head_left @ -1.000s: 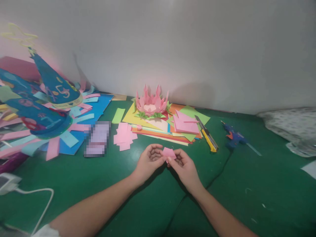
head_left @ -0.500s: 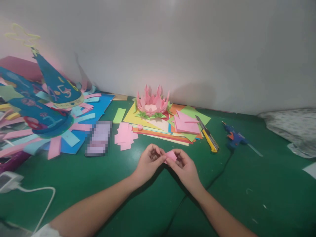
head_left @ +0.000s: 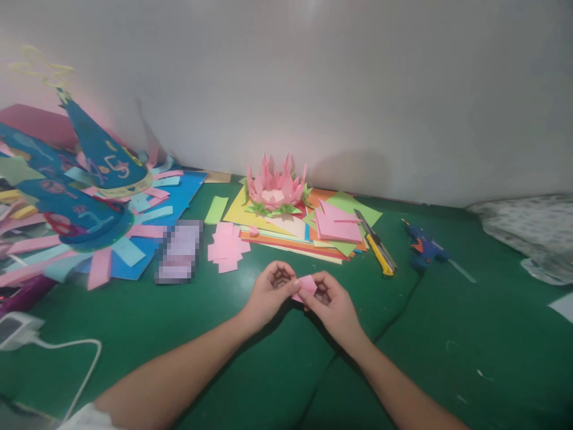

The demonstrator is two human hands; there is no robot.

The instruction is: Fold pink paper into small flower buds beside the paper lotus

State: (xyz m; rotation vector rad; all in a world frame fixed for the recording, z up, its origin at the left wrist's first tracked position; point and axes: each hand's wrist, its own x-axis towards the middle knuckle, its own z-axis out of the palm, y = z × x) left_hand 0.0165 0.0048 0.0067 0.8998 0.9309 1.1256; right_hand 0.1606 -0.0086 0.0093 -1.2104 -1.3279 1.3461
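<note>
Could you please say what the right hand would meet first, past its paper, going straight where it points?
Most likely the left hand, which also holds the pink paper, just ahead of the right hand; depth is unclear.

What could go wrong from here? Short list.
1. The small pink paper piece, pinched between the left hand and right hand, could crease or slip.
2. The thin dark cord of the blue-and-orange glue gun runs beneath the right forearm; a sweep might drag the gun.
3. The yellow-and-black cutter knife lies loose beyond the right hand; a reach there could risk a cut if its blade is out, which I can't tell.
</note>
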